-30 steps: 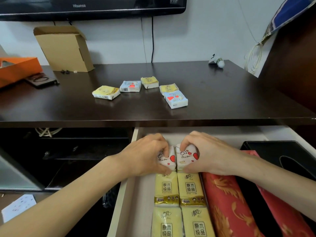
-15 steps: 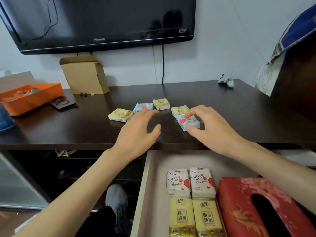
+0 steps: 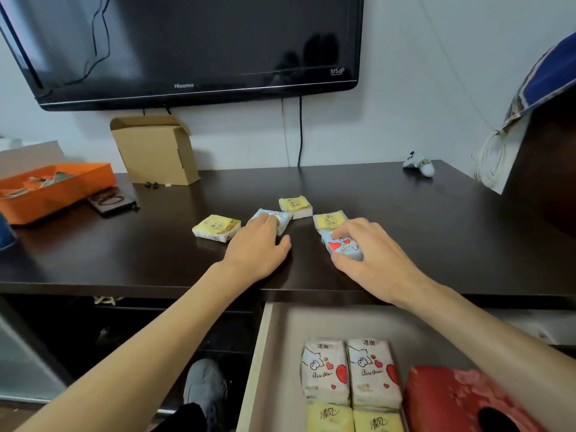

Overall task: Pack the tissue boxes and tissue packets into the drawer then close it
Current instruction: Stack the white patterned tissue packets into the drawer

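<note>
Five tissue packets lie on the dark tabletop. My left hand rests its fingertips on a white-and-blue packet. My right hand grips another blue-and-white packet with red hearts between thumb and fingers. Yellow packets lie at the left, at the back and beside my right hand. Below, the open drawer holds two white heart-print packets, yellow packets and a red tissue box.
A cardboard box stands at the back left, next to an orange tray and a dark flat item. A television hangs on the wall. A small white figure sits at the back right. A grey shoe shows below.
Both hands left the packets in the drawer and reached up onto the tabletop. The left hand came down onto a packet; the right closed on the heart-print packet.
</note>
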`<state>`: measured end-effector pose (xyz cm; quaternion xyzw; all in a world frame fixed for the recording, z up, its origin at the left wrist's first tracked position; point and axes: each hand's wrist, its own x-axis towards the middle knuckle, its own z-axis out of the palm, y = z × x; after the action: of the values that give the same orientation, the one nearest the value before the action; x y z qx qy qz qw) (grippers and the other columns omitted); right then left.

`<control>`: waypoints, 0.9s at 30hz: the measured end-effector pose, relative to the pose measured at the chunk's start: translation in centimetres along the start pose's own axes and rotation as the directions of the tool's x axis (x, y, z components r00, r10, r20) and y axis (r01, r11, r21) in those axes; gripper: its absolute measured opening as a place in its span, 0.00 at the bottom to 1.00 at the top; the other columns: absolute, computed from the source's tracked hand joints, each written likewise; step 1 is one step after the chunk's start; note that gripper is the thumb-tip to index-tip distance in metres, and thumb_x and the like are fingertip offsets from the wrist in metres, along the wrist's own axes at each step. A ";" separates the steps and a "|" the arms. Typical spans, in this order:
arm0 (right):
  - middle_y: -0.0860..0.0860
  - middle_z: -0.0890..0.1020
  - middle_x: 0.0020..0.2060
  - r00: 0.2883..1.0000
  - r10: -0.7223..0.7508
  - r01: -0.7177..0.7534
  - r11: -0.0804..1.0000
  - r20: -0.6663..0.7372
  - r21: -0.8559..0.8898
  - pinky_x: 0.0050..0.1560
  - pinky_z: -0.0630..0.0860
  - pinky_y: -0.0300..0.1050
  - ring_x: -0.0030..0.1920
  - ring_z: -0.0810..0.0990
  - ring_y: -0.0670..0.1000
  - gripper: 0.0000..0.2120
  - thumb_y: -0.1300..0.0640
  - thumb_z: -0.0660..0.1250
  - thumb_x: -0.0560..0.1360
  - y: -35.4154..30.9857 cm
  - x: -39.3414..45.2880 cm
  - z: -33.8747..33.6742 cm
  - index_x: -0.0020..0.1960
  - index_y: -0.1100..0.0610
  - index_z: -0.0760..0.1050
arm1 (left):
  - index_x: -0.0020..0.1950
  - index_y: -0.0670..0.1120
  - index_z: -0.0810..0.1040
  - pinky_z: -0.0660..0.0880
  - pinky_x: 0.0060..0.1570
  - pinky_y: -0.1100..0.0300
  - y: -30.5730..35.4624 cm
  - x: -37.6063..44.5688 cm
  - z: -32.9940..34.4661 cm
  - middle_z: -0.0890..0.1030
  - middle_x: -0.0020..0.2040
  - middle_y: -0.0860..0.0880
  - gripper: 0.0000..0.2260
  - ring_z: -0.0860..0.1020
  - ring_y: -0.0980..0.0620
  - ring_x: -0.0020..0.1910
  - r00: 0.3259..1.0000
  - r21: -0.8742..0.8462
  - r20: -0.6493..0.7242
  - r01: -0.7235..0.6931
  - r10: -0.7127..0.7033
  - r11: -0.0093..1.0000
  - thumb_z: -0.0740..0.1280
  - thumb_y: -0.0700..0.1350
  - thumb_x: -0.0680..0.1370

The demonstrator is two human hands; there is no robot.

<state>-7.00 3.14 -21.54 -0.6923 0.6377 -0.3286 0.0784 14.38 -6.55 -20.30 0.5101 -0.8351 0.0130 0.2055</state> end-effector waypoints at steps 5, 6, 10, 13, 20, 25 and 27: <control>0.41 0.73 0.65 1.000 -0.004 0.004 1.000 0.017 -0.025 0.54 0.74 0.52 0.64 0.69 0.45 0.19 0.47 0.67 0.76 -0.4 -0.1 -0.1 0.66 0.46 0.74 | 0.53 0.45 0.79 0.75 0.48 0.53 1.0 -4.0 -2.0 0.81 0.52 0.50 0.12 0.78 0.49 0.51 0.992 -0.064 -0.077 -0.102 0.097 0.993 0.64 0.52 0.79; 0.41 0.73 0.66 1.000 -0.007 0.007 0.999 0.022 -0.033 0.54 0.72 0.51 0.64 0.68 0.45 0.20 0.47 0.66 0.75 -0.4 -0.1 -0.1 0.67 0.46 0.74 | 0.51 0.46 0.80 0.75 0.47 0.54 1.1 -4.3 -2.5 0.81 0.50 0.51 0.12 0.78 0.50 0.50 0.992 -0.094 -0.084 -0.101 0.093 0.991 0.64 0.53 0.79; 0.43 0.73 0.68 0.999 -0.015 0.017 0.999 0.050 -0.044 0.55 0.72 0.51 0.65 0.67 0.47 0.27 0.45 0.64 0.72 -0.5 -0.1 -0.3 0.70 0.48 0.74 | 0.42 0.47 0.81 0.77 0.47 0.52 1.1 -4.9 -3.4 0.82 0.47 0.53 0.12 0.79 0.53 0.48 0.992 -0.176 -0.070 -0.115 0.104 0.978 0.66 0.53 0.79; 0.44 0.73 0.69 0.998 -0.020 0.021 0.999 0.061 -0.025 0.59 0.73 0.52 0.65 0.65 0.46 0.28 0.46 0.65 0.72 -0.5 -0.1 -0.4 0.71 0.48 0.74 | 0.33 0.49 0.77 0.76 0.51 0.52 0.9 -4.9 -3.3 0.81 0.49 0.53 0.14 0.78 0.55 0.52 0.993 -0.277 -0.077 -0.105 0.087 0.955 0.70 0.52 0.77; 0.44 0.75 0.65 0.995 -0.043 0.032 0.992 0.085 0.124 0.62 0.69 0.47 0.67 0.63 0.46 0.20 0.55 0.74 0.74 -0.1 0.1 -0.4 0.66 0.46 0.76 | 0.34 0.48 0.77 0.69 0.42 0.64 1.1 -3.8 -3.0 0.81 0.58 0.51 0.14 0.76 0.52 0.61 0.994 -0.351 0.093 0.086 -0.056 0.933 0.76 0.55 0.72; 0.43 0.73 0.62 0.986 -0.055 0.019 0.974 0.158 0.224 0.56 0.67 0.36 0.66 0.64 0.47 0.19 0.55 0.77 0.72 0.1 0.0 -0.6 0.60 0.44 0.76 | 0.31 0.49 0.80 0.77 0.52 0.55 0.6 -4.3 -4.1 0.82 0.54 0.54 0.12 0.77 0.55 0.58 0.967 -0.398 0.255 0.095 0.010 0.912 0.78 0.51 0.69; 0.43 0.73 0.62 0.979 -0.043 -0.006 0.970 0.197 0.243 0.53 0.69 0.33 0.64 0.69 0.46 0.20 0.55 0.77 0.72 0.0 0.0 -0.7 0.60 0.42 0.76 | 0.31 0.48 0.79 0.77 0.55 0.52 0.6 -4.9 -4.1 0.83 0.50 0.55 0.12 0.77 0.57 0.58 0.965 -0.387 0.260 0.078 0.027 0.919 0.78 0.50 0.69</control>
<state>-7.40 3.41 -20.98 -0.7131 0.5752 -0.3330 0.2231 17.16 -1.20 -18.23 0.4664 -0.8335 -0.2250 0.1928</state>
